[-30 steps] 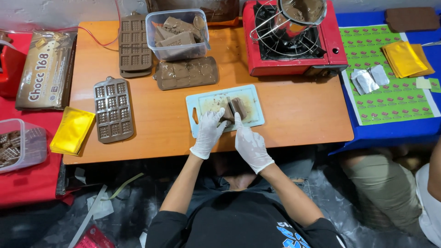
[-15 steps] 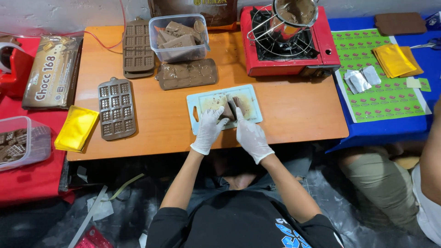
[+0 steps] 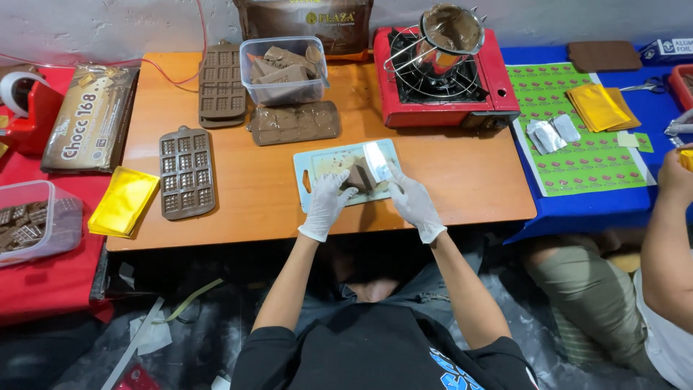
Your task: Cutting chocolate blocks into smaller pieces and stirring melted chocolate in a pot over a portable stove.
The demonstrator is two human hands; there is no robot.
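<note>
Head view: left hand [image 3: 325, 206], gloved white, presses fingers closed on a brown chocolate block [image 3: 359, 177]. Right hand [image 3: 413, 202] grips a knife [image 3: 377, 160], blade flat and shiny. Block rests on a pale cutting board [image 3: 317, 162] on the orange desk [image 3: 462, 180].

Brown plastic chocolate moulds [image 3: 187, 173]: 3. Clear plastic tubs [image 3: 284, 70]: 2. Yellow foil wrapper stacks [image 3: 124, 202]: 2. White-gloved hands [image 3: 326, 204]: 2. Pale-blue cutting board [image 3: 317, 163]: 1.

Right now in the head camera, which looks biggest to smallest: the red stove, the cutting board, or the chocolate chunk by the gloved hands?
1. Red stove, largest.
2. Cutting board, clearly smaller.
3. Chocolate chunk, smallest.
All sit on one table, so camera nearness hardly matters.
</note>
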